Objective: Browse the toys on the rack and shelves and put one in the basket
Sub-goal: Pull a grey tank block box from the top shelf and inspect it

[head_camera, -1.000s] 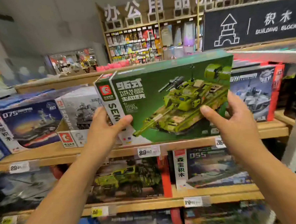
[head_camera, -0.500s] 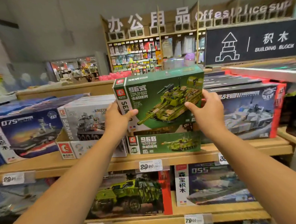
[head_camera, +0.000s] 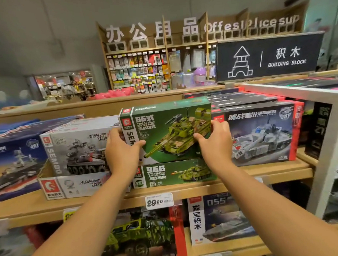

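From the head camera, I hold the green tank box with both hands at the upper wooden shelf. My left hand grips its left end: the thumb lies across the printed front near the lower left corner, and the other fingers are curled out of sight behind the box. My right hand grips the right end the same way, thumb on the front beside the tank picture, the rest of my fingers wrapped around the edge. Neither hand is spread flat; both clamp the box.

The box stands upright on its long edge, long axis running left to right along the shelf, printed face turned toward me and slightly up. The tank on it points its gun down toward the left. Its lower edge sits at the top of the flat green 96B box, which lies on the shelf; I cannot tell whether the two touch.

Just to the left stands the grey Wandering Earth box, partly hidden by my left hand. Just to the right is the red-edged white tank box. A price tag hangs on the shelf's front edge below. Behind stands the black Building Block sign.
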